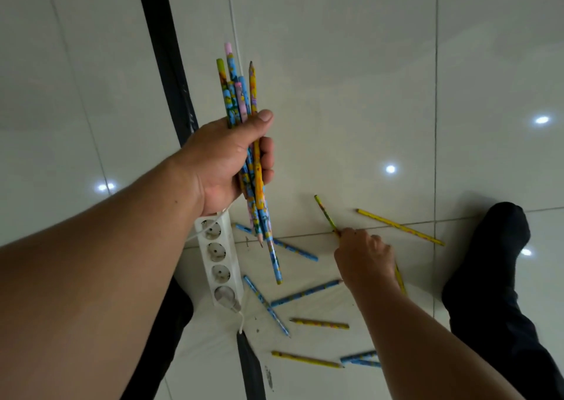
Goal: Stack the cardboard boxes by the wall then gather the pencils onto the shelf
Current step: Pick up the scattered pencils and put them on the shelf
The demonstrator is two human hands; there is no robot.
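Left grip: my left grip [219, 161] is raised above the floor [351, 79] and is clamped on a bundle of pencils [241, 100], with the thumb across the front and the fingers curled round from the other side.
Bundle of pencils: many printed pencils in blue, yellow and pink; they stand out of my fist at the top and at the bottom. One sharpened point looks up and one looks down.
Right grip: my right grip [366, 259] is low at the floor, its fingers curled together on the near end of a green pencil [325, 213]; the far end of this pencil points away from me.
Pencils on the floor: a long yellow pencil [399, 227] lies just right of my right grip. A blue pencil [294, 249] lies partly behind the bundle. Nearer to me are the scattered pencils [319, 323], blue and yellow, lying in different directions.
Power strip: a white power strip [218, 259] lies on the floor below my left grip, with one plug in its nearest socket.
Floor: light glossy tiles, with a black strip [161, 42] running across them at the left.
Leg: my leg [494, 277], in black cloth, is on the floor to the right of the pencils.
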